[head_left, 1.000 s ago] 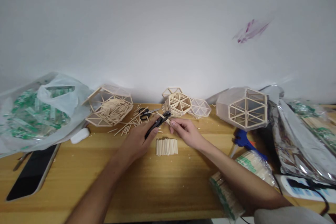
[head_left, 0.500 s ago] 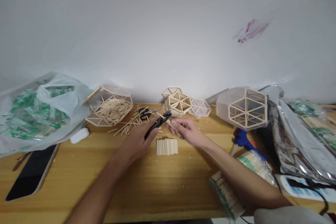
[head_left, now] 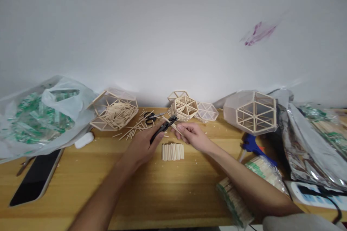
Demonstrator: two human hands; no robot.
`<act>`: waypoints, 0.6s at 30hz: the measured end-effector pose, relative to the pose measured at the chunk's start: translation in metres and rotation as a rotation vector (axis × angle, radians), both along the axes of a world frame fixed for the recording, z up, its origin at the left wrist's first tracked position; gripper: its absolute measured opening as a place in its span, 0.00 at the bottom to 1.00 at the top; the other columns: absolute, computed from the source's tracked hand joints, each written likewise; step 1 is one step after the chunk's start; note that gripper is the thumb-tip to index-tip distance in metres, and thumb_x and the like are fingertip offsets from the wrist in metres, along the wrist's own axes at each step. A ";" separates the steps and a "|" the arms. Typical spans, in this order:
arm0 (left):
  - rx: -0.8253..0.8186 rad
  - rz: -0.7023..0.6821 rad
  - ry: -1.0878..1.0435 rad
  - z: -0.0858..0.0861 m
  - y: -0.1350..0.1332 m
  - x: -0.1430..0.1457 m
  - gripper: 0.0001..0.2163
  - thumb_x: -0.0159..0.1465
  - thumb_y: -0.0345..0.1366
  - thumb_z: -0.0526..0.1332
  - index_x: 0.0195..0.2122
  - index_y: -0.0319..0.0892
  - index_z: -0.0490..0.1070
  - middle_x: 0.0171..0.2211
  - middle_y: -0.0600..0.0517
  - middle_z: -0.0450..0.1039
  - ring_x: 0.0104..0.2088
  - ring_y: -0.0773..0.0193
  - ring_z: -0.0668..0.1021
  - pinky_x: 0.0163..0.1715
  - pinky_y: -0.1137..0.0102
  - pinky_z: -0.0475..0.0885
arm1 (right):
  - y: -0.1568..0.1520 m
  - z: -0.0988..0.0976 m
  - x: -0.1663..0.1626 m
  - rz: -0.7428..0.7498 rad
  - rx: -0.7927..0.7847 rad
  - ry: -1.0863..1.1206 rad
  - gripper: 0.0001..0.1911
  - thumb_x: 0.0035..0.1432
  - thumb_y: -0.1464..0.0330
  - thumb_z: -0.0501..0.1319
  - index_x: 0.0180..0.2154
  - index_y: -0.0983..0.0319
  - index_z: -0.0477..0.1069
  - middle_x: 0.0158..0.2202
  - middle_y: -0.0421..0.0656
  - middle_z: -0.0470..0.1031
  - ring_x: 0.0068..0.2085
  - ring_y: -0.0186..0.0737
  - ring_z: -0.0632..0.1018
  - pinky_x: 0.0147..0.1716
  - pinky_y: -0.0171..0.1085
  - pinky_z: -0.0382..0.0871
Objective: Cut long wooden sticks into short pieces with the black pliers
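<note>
The scene is taken by one head-worn camera, faced forward and down. The pale wooden tabletop [head_left: 173,191] is seen close, within arm's reach, with the plain white wall [head_left: 162,36] filling the upper half. The left hand [head_left: 142,146] and right hand [head_left: 192,136] are framed centrally.

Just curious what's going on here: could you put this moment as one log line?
left hand: grips black cutters | right hand: pinches wooden stick at cutter tip | cut sticks: row on table
</note>
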State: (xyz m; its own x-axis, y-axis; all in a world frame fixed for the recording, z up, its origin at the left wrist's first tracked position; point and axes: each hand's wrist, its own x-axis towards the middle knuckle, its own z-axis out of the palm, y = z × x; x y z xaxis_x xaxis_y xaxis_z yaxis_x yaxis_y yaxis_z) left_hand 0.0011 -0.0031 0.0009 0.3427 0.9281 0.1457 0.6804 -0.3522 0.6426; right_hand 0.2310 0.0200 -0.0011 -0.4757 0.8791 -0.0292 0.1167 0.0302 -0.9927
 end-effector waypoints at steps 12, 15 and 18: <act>0.053 -0.012 0.045 -0.009 0.003 -0.006 0.24 0.73 0.46 0.50 0.68 0.47 0.61 0.59 0.45 0.74 0.54 0.53 0.79 0.52 0.59 0.73 | -0.001 0.008 0.001 0.030 0.096 -0.069 0.27 0.69 0.48 0.53 0.28 0.63 0.70 0.20 0.35 0.57 0.23 0.32 0.59 0.24 0.34 0.50; 0.063 0.011 0.026 -0.010 0.004 -0.010 0.24 0.73 0.46 0.49 0.67 0.46 0.62 0.60 0.45 0.73 0.55 0.53 0.78 0.53 0.59 0.72 | -0.001 0.012 0.002 0.020 0.109 -0.084 0.26 0.69 0.50 0.53 0.27 0.62 0.70 0.20 0.35 0.60 0.23 0.32 0.59 0.24 0.34 0.49; 0.092 0.074 -0.018 -0.010 0.007 -0.014 0.23 0.73 0.47 0.49 0.64 0.44 0.65 0.58 0.45 0.75 0.54 0.54 0.78 0.54 0.62 0.72 | 0.001 0.011 0.003 -0.018 0.144 -0.110 0.24 0.68 0.52 0.55 0.27 0.63 0.70 0.22 0.37 0.64 0.23 0.32 0.60 0.24 0.34 0.50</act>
State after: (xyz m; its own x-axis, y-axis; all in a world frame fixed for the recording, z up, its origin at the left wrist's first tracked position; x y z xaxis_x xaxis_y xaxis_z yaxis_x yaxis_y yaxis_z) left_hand -0.0132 0.0040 -0.0090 0.2705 0.9331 0.2371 0.6951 -0.3596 0.6225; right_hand 0.2344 0.0214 0.0103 -0.4610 0.8862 0.0467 0.2266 0.1684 -0.9593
